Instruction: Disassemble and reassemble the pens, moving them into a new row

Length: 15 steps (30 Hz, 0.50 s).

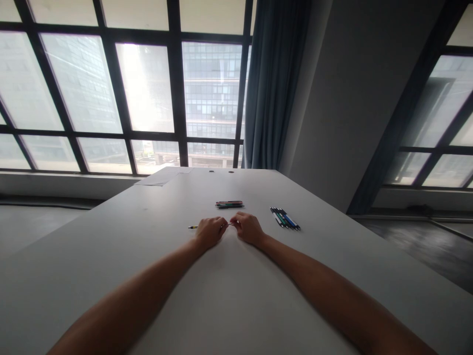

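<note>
We have a pen (207, 227) between our two hands, lying low over the white table (148, 236) near its middle; our left hand (210, 231) is closed around the barrel, with a yellowish tip poking out past the knuckles to the left, and our right hand (248, 228) pinches the other end, fingertips together on it; the two hands sit just beside each other, almost touching. We judge the pen light, stiff and smooth, so it may slip or roll if the hold loosens; the barrel is the surest place to hold, the ends being thin and likely to pull apart. Beyond our hands lies a small bundle of pens (229, 204), reddish and green; to the right, well apart, a second group of pens (285, 218), blue, green and dark, fanned side by side. We see no box, cup or tray; every pen rests loose on the bare table.
</note>
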Tool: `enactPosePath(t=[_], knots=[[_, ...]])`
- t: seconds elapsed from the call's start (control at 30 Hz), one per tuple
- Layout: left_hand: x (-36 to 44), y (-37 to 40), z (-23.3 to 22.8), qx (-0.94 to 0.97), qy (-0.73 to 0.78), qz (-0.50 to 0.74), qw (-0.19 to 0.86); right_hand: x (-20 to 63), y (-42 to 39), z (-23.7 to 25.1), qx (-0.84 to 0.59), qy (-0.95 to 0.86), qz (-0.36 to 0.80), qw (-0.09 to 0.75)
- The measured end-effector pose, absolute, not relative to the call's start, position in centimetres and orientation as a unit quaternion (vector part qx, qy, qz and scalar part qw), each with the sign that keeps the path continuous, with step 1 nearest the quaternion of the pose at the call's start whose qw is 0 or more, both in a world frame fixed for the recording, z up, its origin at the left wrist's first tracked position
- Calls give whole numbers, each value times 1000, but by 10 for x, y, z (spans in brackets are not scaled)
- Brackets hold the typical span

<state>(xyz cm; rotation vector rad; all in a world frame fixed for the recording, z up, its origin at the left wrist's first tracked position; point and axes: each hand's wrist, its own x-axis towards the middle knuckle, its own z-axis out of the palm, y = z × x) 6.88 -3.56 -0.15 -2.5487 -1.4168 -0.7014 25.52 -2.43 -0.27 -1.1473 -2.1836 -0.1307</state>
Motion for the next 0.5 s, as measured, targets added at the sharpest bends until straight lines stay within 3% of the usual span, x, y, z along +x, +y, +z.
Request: enactPosePath(t=[0.5], knots=[[66, -33, -4, -858, -441, -258, 57, 260, -22, -5, -366, -863, 6, 348]])
